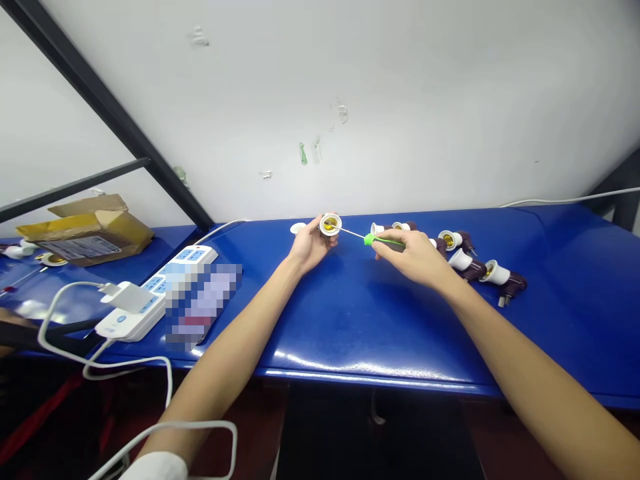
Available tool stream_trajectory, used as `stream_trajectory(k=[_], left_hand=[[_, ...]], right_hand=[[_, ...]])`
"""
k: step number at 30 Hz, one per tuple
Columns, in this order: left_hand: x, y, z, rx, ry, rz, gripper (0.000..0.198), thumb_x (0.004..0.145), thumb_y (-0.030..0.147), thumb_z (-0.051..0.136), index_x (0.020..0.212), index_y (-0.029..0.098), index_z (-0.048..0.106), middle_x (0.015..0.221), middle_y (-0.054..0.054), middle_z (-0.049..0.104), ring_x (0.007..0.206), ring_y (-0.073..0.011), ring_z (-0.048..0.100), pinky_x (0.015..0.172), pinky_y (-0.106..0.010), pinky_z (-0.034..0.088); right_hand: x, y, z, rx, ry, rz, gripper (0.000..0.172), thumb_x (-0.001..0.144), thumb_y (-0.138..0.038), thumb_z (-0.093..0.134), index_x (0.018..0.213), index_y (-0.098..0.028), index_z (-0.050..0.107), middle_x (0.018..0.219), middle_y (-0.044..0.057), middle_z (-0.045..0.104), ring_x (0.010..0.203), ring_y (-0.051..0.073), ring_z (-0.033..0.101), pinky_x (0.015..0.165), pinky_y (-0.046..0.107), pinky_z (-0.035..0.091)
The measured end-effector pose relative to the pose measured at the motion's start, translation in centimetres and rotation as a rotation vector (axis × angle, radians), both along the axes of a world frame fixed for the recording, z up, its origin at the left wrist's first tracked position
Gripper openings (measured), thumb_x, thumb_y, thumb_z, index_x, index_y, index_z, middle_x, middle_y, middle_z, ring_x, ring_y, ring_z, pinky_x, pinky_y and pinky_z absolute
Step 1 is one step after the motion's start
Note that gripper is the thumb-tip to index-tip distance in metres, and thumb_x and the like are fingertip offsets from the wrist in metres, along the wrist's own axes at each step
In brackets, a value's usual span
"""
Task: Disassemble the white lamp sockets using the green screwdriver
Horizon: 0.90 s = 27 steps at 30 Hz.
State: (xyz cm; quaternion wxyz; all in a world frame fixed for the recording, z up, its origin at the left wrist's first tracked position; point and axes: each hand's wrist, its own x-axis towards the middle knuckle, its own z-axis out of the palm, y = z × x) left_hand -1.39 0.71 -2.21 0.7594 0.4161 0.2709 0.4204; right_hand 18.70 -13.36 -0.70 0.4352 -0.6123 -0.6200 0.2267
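Observation:
My left hand (309,248) is closed round a white lamp socket (331,225), its open mouth and brass-coloured inside turned toward me. In my right hand (407,253) is a screwdriver (373,239) with a green and dark handle. Its thin shaft points left, and the tip reaches into the socket; exactly what it touches is too small to tell. A white round piece (298,228) lies on the table just behind my left hand. To the right of my right hand, several white and dark brown lamp sockets with plug prongs (503,277) lie on their sides.
On the left of the blue table (340,333) are a white power strip (135,320) with a charger and cable plugged in, and a blurred phone-like object (210,303). A torn cardboard package (95,233) sits beyond the dark metal frame (120,120). A white wall rises behind.

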Motion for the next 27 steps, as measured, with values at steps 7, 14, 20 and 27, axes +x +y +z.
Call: stream_trajectory(k=[7, 14, 20, 27], left_hand=[[0.0, 0.1, 0.0, 0.007, 0.013, 0.005, 0.026, 0.105, 0.030, 0.057, 0.103, 0.011, 0.076, 0.079, -0.005, 0.063, 0.061, -0.0122, 0.054, 0.056, -0.025, 0.044], [-0.1, 0.0, 0.0, 0.017, 0.017, 0.005, 0.022, 0.104, 0.025, 0.059, 0.103, 0.012, 0.076, 0.077, -0.004, 0.063, 0.062, -0.0126, 0.053, 0.056, -0.024, 0.045], [-0.1, 0.1, -0.1, 0.050, 0.026, 0.026, 0.018, 0.100, 0.019, 0.060, 0.101, 0.013, 0.077, 0.079, -0.004, 0.065, 0.063, -0.0128, 0.055, 0.059, -0.025, 0.046], [-0.2, 0.6, -0.6, 0.082, 0.010, 0.056, 0.014, 0.093, 0.013, 0.066, 0.101, 0.014, 0.077, 0.086, -0.003, 0.069, 0.072, -0.0128, 0.061, 0.066, -0.026, 0.048]], right_hand=[[0.0, 0.1, -0.4, 0.002, 0.010, 0.008, 0.026, 0.094, -0.042, 0.063, 0.086, -0.022, 0.079, 0.087, 0.006, 0.081, 0.088, 0.025, 0.073, 0.075, 0.033, 0.050], [-0.4, -0.2, 0.0, -0.056, 0.138, 0.028, 0.023, 0.098, -0.039, 0.065, 0.111, -0.021, 0.071, 0.089, 0.003, 0.079, 0.076, 0.019, 0.071, 0.068, 0.031, 0.053], [-0.9, -1.0, 0.5, -0.301, 0.411, 0.202, 0.024, 0.109, -0.040, 0.054, 0.125, -0.024, 0.055, 0.101, 0.002, 0.071, 0.038, 0.007, 0.052, 0.033, 0.024, 0.034], [-1.5, -1.3, 0.5, -0.465, 0.592, 0.290, 0.021, 0.112, -0.041, 0.050, 0.126, -0.026, 0.050, 0.089, -0.001, 0.066, 0.040, 0.008, 0.053, 0.032, 0.020, 0.031]])
